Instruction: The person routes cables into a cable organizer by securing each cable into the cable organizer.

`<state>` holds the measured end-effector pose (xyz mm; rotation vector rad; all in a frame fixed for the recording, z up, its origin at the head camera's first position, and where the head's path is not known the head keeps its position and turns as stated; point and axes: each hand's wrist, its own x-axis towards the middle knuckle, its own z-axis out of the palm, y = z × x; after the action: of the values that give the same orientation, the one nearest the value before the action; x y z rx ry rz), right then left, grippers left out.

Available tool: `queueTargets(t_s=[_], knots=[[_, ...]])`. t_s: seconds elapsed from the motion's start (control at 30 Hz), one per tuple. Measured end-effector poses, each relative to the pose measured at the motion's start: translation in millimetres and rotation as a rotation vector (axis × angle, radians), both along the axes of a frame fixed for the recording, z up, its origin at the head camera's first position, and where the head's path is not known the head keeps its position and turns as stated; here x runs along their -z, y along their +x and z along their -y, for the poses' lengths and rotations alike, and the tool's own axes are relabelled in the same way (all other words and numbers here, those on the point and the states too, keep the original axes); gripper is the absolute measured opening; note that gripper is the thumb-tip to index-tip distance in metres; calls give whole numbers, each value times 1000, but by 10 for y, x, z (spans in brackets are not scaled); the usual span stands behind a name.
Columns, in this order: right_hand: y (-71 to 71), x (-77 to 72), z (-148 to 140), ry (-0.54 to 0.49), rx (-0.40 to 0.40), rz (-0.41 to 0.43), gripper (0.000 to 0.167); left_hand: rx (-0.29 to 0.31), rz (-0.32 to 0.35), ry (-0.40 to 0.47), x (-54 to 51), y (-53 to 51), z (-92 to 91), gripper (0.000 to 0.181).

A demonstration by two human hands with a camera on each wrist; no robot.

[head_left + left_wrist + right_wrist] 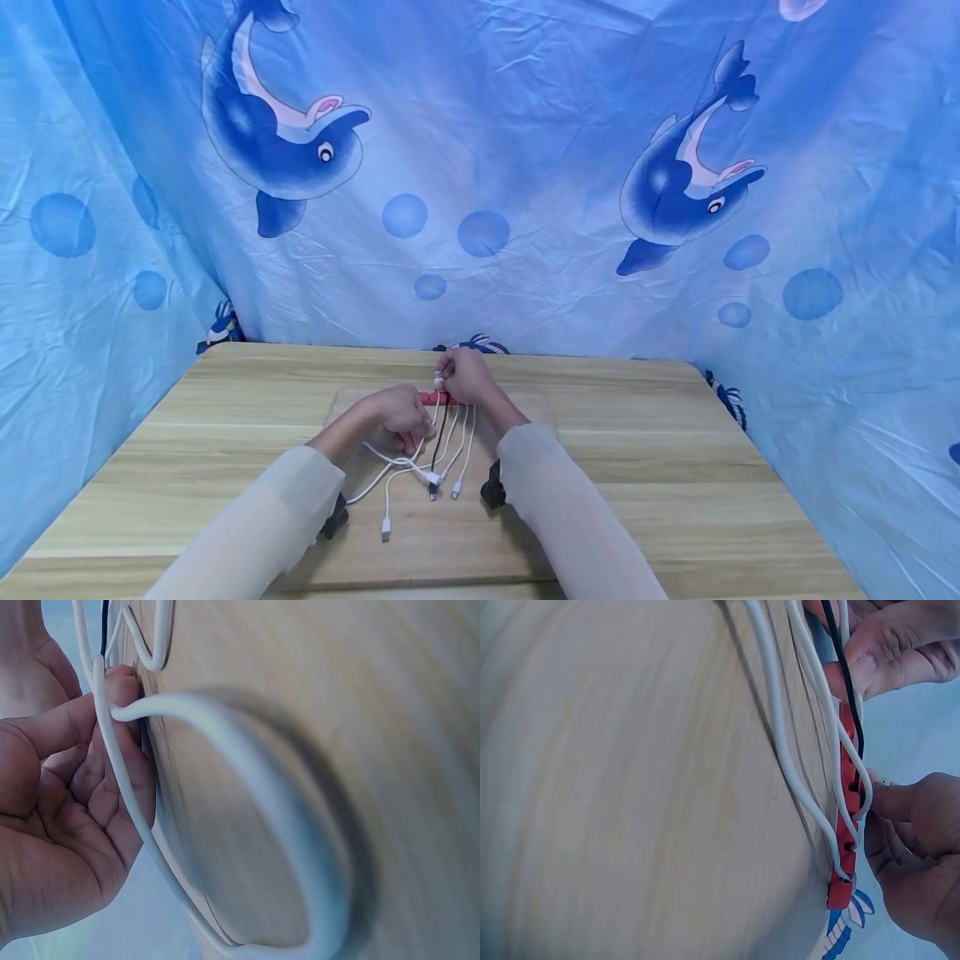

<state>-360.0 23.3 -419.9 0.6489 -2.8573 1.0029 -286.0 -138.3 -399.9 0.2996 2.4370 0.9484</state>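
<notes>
In the head view, my left hand (401, 417) pinches a white cable (114, 750) between thumb and fingers, just in front of a red slotted cable holder (428, 398). My right hand (463, 375), at the holder's far side, pinches a cable's white USB plug (438, 380). From the right wrist view, several white cables (780, 742) and one black cable (845, 671) run into the holder's notches; my right fingers partly hide behind it. A white cable loop (259, 776) bulges toward the left wrist camera. Which notch the pinched cable lines up with, I cannot tell.
Loose cable ends, among them a white plug (386, 529) and another white plug (456, 490), lie on a thin wooden board (450, 554). The board rests on a wood-grain table (675, 500). A blue dolphin-print curtain (480, 125) hangs behind and beside the table.
</notes>
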Motion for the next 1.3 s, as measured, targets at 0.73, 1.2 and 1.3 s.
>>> queueTargets(t_s=[0.73, 1.2, 1.3], knots=[[3, -33, -38, -72, 34, 88, 20, 23, 7, 25, -39, -28, 29, 16], [39, -227, -164, -148, 76, 115, 28, 5, -93, 36, -319, -32, 198, 20], [76, -328, -238, -161, 57, 98, 25, -7, -109, 57, -369, -32, 249, 22]])
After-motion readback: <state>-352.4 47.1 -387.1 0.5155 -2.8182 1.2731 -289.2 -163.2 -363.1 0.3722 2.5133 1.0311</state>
